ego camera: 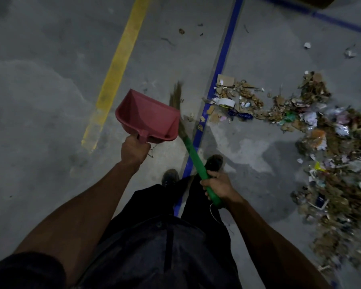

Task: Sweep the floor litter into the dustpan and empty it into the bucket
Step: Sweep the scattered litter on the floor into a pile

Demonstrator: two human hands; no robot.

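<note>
Litter pile (313, 130) lay right of broom (193, 153), gripped by right hand (219, 185); red dustpan (148, 117) gripped by left hand (133, 152).

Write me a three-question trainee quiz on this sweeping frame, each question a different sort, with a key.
1. True or false: the red dustpan rests flat on the floor.
2. Multiple choice: the litter pile lies on which side of the blue floor line? A) the person's left B) the person's right C) straddling the yellow line
3. Fill in: the right hand grips the green handle of the ____.

Key:
1. False; the left hand holds it lifted, and it looks empty.
2. B
3. broom
</note>
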